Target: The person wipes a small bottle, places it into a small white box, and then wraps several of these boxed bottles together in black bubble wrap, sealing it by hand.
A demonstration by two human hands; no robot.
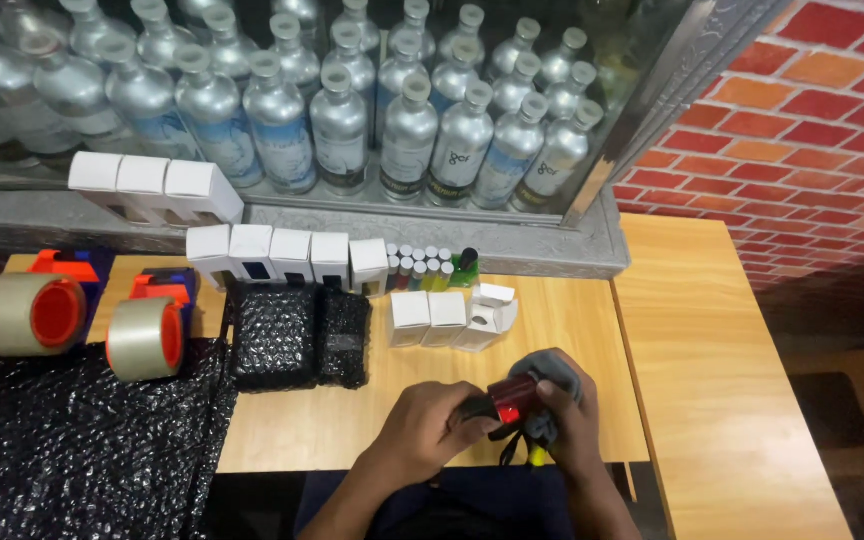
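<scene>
Both hands meet at the near edge of a wooden table point(332, 420). My left hand point(430, 422) and my right hand point(572, 425) together grip a small red bottle with a black cap point(508, 400). A grey cloth point(557, 368) lies bunched over the top of my right hand, and a black and yellow piece point(530, 452) hangs below it. Just beyond the hands stand three small white boxes point(449, 318), the right one with its flap open.
Two black bubble-wrapped packs point(297, 338) lie at centre-left beside a black bubble-wrap sheet point(72, 440). Two tape dispensers point(147, 335) sit at left. White boxes point(282, 255) and small vials point(422, 268) line the ledge. Silver bottles point(342, 120) fill a glass case. Brick wall point(802, 130) at right.
</scene>
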